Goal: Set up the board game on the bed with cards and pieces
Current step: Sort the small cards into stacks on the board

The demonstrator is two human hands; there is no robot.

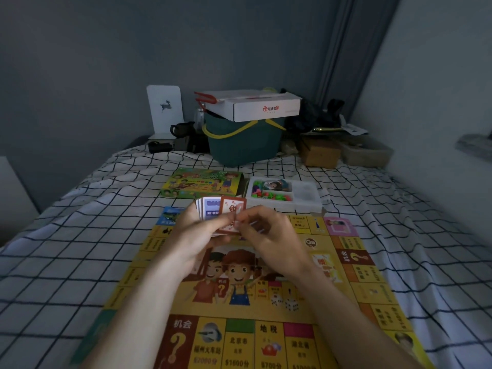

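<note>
Both hands meet above the yellow printed game board (266,315) spread on the black-and-white checked bedsheet (66,249). Left hand (195,235) curls round a fanned stack of cards (210,210); right hand (269,235) pinches the front red-bordered card (232,209). Beyond lie the colourful game box (202,183) and white compartmented plastic tray (306,195) of pieces.

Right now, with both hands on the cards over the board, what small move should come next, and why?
Probably draw the orange card off the stack and lay it on the board. The right hand pinches that card, the left hand holds the rest fanned, and no cards seem to lie on the board.
</note>
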